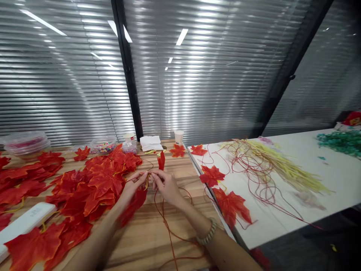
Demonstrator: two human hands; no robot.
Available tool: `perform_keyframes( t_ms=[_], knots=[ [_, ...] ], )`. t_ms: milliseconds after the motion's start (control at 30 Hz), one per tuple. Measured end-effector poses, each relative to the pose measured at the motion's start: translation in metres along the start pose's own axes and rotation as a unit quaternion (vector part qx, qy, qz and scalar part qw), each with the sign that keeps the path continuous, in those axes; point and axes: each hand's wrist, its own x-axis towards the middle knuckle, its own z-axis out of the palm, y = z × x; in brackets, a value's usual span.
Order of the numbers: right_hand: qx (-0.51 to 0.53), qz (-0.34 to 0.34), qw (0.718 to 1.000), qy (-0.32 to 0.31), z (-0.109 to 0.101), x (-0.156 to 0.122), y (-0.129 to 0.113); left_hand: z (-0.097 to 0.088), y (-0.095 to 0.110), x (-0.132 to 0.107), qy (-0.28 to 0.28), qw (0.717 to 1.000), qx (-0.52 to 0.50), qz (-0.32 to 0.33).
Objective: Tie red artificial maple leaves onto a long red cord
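Note:
Both hands meet over the wooden table, fingertips almost touching. My left hand (137, 181) is closed in a pinch at the yellow stem (147, 181) of a red artificial maple leaf (135, 206), which hangs partly behind the hand and forearm. My right hand (166, 184) pinches at the same spot, where a thin red cord (164, 218) runs down and loops over the tabletop. Fingers hide the exact point where stem and cord meet. Just beyond the fingertips, another red leaf (161, 161) stands edge-on.
A big heap of red maple leaves (104, 180) covers the left side, near a white power bank (26, 222). Bead tubs (103, 146), paper cups (179, 137) and white paper (151, 143) line the back. The white table (270, 226) holds tangled red cord (262, 177) and yellow strands (293, 167).

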Motion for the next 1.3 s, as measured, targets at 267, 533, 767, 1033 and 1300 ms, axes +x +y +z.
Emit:
perform_keyframes(
  t_ms=[267,533,767,1033,1300],
  knots=[
    [-0.168,-0.081,0.982,-0.013,-0.006,0.0,0.006,0.01,0.002,-0.01,0.031,0.994,-0.105,-0.025],
    [-0.295,-0.122,0.947,-0.043,-0.011,0.001,0.01,-0.002,-0.011,-0.002,0.022,0.997,-0.061,-0.033],
    [-0.375,-0.133,0.915,-0.07,-0.015,0.002,0.011,0.005,-0.008,-0.003,0.034,0.998,0.043,-0.009],
    [-0.392,-0.122,0.91,-0.065,-0.015,0.001,0.009,0.008,-0.01,-0.003,0.036,0.999,0.009,-0.025],
    [-0.401,-0.121,0.908,-0.017,-0.015,0.0,0.011,0.014,0.002,-0.012,0.007,0.999,-0.026,-0.045]
  ],
)
